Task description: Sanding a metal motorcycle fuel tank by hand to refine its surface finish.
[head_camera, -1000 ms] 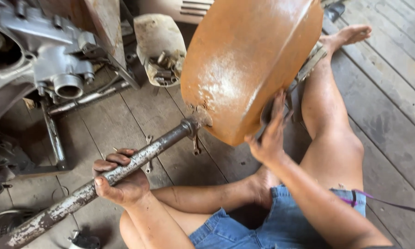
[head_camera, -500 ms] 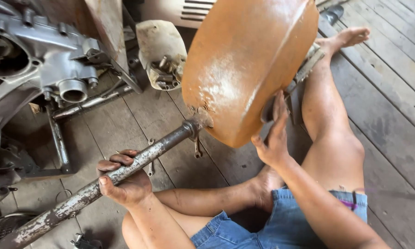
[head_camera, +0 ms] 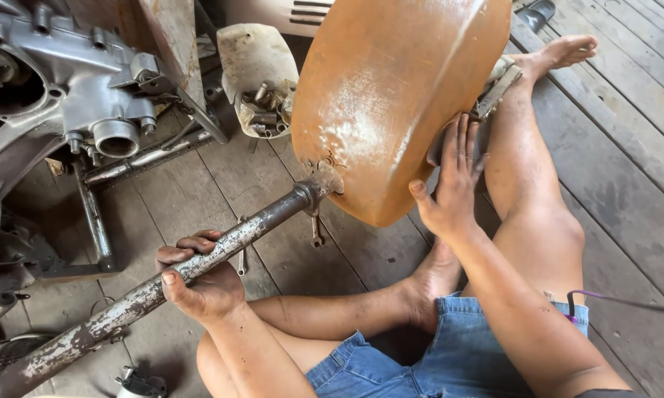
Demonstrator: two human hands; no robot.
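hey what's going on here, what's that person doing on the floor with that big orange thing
A person sits on a wooden plank floor with a rusty orange metal shell propped up in front of them. Their left hand grips the worn steel tube that runs into the shell, and their right hand presses flat against its edge. A grey engine casing sits to the left.

Item count, as visible:

- Hands: two, the left hand (head_camera: 199, 284) and the right hand (head_camera: 450, 184).
- Rusty steel tube (head_camera: 170, 276): one.
- Orange-brown fender (head_camera: 398, 96): one.
- Grey engine casing (head_camera: 59, 81): one.
- Cream-coloured cover (head_camera: 251, 55) with small metal parts in it: one.
- Wrenches on the floor (head_camera: 627, 162): one spanner (head_camera: 316, 230) visible.
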